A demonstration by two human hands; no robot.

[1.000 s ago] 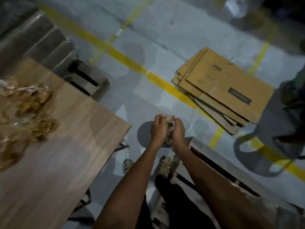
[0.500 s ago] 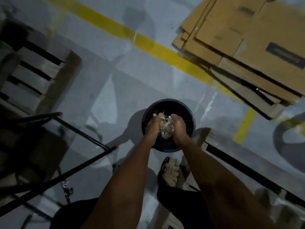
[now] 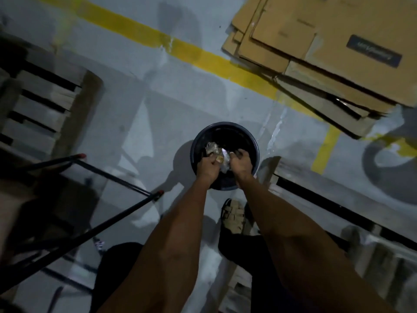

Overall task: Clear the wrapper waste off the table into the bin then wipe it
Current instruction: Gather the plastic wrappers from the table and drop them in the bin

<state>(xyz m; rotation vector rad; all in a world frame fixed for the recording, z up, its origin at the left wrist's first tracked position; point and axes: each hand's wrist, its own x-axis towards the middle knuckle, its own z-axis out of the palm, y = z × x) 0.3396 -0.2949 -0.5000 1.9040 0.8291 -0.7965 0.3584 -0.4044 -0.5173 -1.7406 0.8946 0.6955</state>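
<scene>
A round black bin [image 3: 225,127] stands on the grey floor in front of my feet. Both of my hands are over its open mouth. Between them is a crumpled bunch of clear and gold wrappers [image 3: 216,150]. My left hand [image 3: 208,165] grips the bunch from the left with curled fingers. My right hand [image 3: 242,162] holds the clear plastic on the right side, and its fingers are curled too. The tabletop itself is out of view.
Black metal table legs [image 3: 117,213] with red tips slant across the lower left. A wooden pallet [image 3: 40,114] lies at the left and another [image 3: 338,213] at the right. Flattened cardboard boxes [image 3: 316,53] are stacked at the top right beside a yellow floor line [image 3: 185,50].
My view turned from the table down to the bin. My hands carried the wrappers over the bin and have moved slightly apart, so more of the bunch shows.
</scene>
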